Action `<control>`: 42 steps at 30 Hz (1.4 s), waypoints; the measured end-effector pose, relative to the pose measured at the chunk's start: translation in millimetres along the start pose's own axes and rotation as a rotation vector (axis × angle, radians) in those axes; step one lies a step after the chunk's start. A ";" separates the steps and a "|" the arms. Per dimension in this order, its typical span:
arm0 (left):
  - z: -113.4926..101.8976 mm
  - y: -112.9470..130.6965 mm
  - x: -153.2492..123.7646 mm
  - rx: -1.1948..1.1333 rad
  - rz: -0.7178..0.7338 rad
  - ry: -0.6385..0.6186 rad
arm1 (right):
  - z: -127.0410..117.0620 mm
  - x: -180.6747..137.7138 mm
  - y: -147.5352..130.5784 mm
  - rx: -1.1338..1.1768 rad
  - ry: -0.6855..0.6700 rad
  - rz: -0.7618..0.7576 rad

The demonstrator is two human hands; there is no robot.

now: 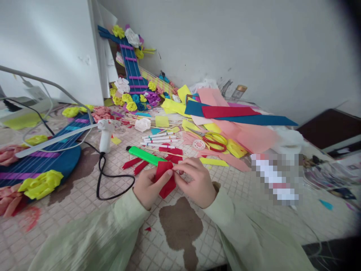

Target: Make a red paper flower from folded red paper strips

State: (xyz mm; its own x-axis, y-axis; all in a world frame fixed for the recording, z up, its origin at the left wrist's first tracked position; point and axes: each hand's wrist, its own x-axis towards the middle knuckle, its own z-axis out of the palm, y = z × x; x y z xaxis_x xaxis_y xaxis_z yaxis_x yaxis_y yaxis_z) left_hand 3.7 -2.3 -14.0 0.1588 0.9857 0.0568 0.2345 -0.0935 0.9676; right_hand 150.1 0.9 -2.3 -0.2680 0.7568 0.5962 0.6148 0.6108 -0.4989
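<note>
A folded piece of red crepe paper (167, 189) is between my two hands above the table. My left hand (149, 188) grips its left side, thumb pressed on the front. At the paper's upper right edge, my right hand (197, 182) is closed with thumb and fingertips pinching it. Just beyond the hands lies a bright green tool with a black end (146, 155), apparently a utility knife. Cut red paper strips (141, 167) are around it, and several white markers (159, 139) lie farther back.
To the left, a white glue gun (105, 140) stands with its black cord looping on the table. Blue guitar-shaped crafts (63, 160) with paper flowers are left and behind. Scissors (213, 142), a tape roll (199, 144) and coloured paper sheets (242, 119) lie right of centre.
</note>
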 end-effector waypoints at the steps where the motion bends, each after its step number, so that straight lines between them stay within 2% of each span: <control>1: 0.0 -0.6 0.0 0.001 0.001 0.000 | 0.0 0.0 0.0 -0.004 -0.001 -0.003; 10: -1.0 0.8 1.6 -0.028 -0.047 0.026 | -2.4 0.0 -2.2 0.018 -0.035 -0.023; 17: -1.2 6.7 0.5 -0.043 -0.083 0.060 | -5.1 2.1 -4.9 0.130 -0.006 0.106; 26: -2.1 1.8 1.2 -0.084 -0.065 -0.007 | -4.9 2.1 -2.3 0.248 0.052 0.214; 33: -2.6 0.5 1.3 -0.071 -0.068 -0.035 | -5.0 1.3 -5.1 0.142 0.064 0.109; 42: -1.8 3.2 0.9 -0.047 -0.031 -0.013 | -2.7 -2.5 -3.6 -0.036 0.015 -0.006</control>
State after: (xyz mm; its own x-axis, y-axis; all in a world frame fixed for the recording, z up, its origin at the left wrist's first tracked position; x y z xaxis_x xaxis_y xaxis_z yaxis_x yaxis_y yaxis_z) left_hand 2.9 -1.5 -10.4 0.1648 0.9860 0.0237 0.1945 -0.0561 0.9793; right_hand 150.5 -3.8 -0.3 -0.2613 0.7492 0.6086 0.6395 0.6067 -0.4723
